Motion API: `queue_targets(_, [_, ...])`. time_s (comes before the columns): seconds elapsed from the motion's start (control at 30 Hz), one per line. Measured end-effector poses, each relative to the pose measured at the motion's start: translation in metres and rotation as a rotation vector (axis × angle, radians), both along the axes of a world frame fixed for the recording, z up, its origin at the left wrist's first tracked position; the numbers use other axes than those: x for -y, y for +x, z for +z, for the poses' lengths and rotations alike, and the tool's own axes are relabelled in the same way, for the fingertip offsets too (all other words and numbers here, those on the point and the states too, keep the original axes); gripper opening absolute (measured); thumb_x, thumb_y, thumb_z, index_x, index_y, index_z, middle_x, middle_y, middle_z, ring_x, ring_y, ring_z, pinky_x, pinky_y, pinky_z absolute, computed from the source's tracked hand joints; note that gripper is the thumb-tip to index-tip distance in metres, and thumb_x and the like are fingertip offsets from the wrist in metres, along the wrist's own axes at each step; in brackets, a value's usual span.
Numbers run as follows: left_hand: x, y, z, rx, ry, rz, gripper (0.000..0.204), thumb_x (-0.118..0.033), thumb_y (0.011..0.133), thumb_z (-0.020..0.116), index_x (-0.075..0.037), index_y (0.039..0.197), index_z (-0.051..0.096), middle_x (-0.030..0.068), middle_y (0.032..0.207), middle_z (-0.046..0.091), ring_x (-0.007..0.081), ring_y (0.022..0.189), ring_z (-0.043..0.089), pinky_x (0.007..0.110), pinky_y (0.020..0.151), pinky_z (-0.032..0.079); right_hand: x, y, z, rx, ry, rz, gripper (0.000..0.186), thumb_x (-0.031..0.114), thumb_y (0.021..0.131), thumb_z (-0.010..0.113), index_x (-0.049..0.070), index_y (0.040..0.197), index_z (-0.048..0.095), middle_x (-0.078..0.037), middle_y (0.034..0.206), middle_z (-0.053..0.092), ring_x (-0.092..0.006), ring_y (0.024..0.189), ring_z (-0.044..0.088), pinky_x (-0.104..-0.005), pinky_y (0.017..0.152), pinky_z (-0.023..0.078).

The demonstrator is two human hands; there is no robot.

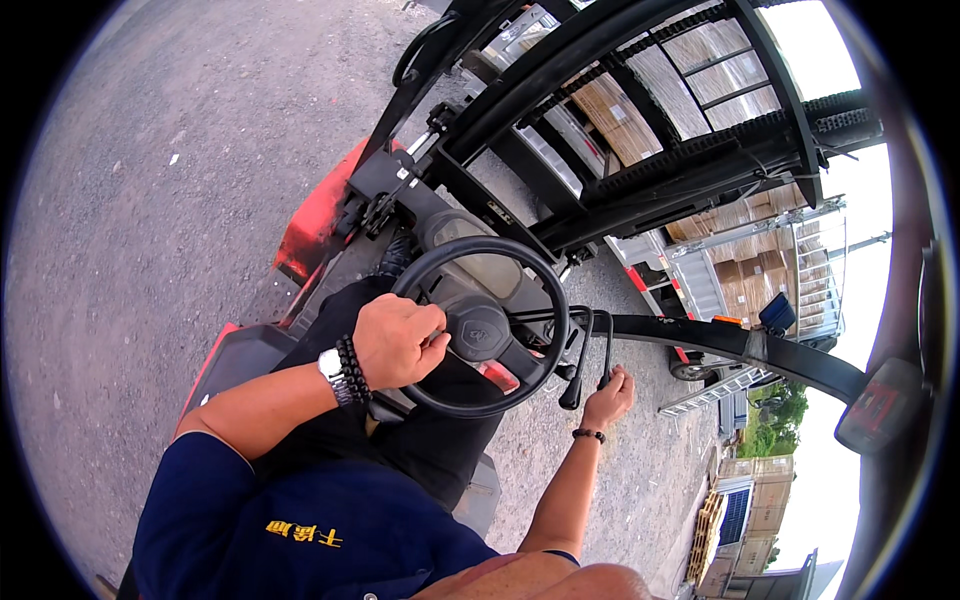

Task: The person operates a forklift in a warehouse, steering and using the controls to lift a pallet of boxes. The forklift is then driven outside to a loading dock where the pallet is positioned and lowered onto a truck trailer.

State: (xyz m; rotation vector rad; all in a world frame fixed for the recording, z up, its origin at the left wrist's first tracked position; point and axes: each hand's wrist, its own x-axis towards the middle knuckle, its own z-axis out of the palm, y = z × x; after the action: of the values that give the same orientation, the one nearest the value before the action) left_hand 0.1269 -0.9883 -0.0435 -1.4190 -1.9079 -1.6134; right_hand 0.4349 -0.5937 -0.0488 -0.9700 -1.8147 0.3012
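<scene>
I sit at the controls of a forklift. My left hand (395, 340) is closed over the left side of the black steering wheel (553, 290), and the knuckles hide the part of the wheel beneath. To the right of the wheel, two bent black control levers (608, 345) stand close together. My right hand (611, 398) has its fingers curled at the lower end of the outer lever. Beside it, the black knob (570, 398) of the other lever is untouched.
Ahead rises the black forklift mast (620, 205) with its chains. Beyond it stands a truck bed carrying wrapped cartons (755, 285). A black overhead-guard post (680, 330) runs along the right. Wooden pallets (707, 525) lie at lower right. Gravel ground (150, 300) spreads to the left.
</scene>
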Motion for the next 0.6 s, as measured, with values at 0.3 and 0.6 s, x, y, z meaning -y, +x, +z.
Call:
queue_targets(0.3, [-0.004,-0.004,0.001,0.000,0.006,0.005,0.018,-0.009,0.087,0.085,-0.013,0.093,0.069,-0.0043,0.067,0.064,0.0219,0.064,0.067,0.040,0.065,0.049,0.000,-0.003,0.008,-0.024,-0.164,-0.002,0.032,0.017,0.115,0.057,-0.004,0.122,0.079,-0.015,0.110,0.081,-0.0236,0.101,0.078,-0.0378,0.092,0.063])
queue_targets(0.6, [-0.009,-0.003,0.000,0.003,0.007,0.003,0.018,-0.009,0.087,0.085,-0.014,0.094,0.069,-0.0045,0.066,0.064,0.0219,0.063,0.067,0.039,0.064,0.049,-0.007,-0.007,0.002,-0.056,-0.044,0.022,0.031,0.020,0.115,0.058,-0.002,0.118,0.079,-0.008,0.100,0.078,-0.0146,0.082,0.070,-0.0313,0.069,0.056])
